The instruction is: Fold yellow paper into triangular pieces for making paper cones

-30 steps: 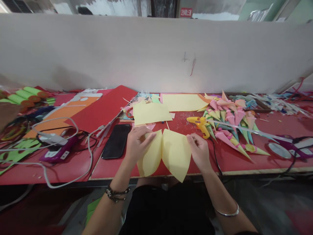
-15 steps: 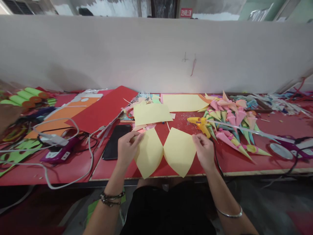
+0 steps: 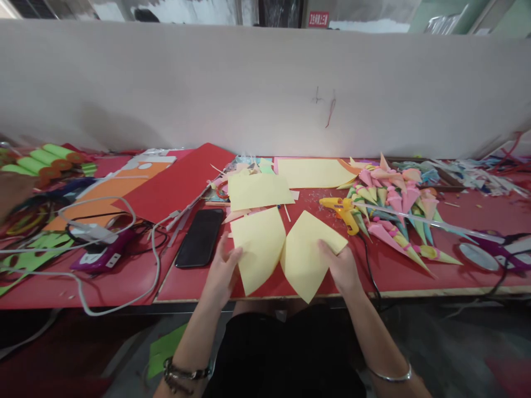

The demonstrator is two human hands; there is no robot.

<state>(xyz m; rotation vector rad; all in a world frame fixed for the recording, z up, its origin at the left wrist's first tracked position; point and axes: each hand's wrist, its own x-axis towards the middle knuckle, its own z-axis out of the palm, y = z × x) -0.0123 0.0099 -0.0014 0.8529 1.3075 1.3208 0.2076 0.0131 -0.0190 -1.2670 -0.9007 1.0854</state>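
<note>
Two pointed yellow paper pieces sit side by side in front of me, meeting near the middle. My left hand (image 3: 222, 273) is at the outer edge of the left yellow paper piece (image 3: 260, 249). Its thumb rests at that edge, the index finger stands a little apart, and the other fingers are partly hidden behind the paper. My right hand (image 3: 342, 268) grips the right yellow paper piece (image 3: 305, 260), thumb lying on top and fingers underneath. Just beyond the pieces lies a yellow paper sheet (image 3: 259, 190). A yellow glue gun (image 3: 342, 210) is to the right.
On the left are a black phone (image 3: 199, 237), red card (image 3: 178, 179), a purple power strip (image 3: 103, 254) and loose white cable (image 3: 155, 265). Several small paper cones (image 3: 398, 204) are heaped on the right. A pale partition (image 3: 249, 88) closes off the red table's (image 3: 477, 215) back.
My left hand has slid lower along its piece, its index finger lifting away. The right thumb has moved inward over the paper, and the right piece has turned and shifted right.
</note>
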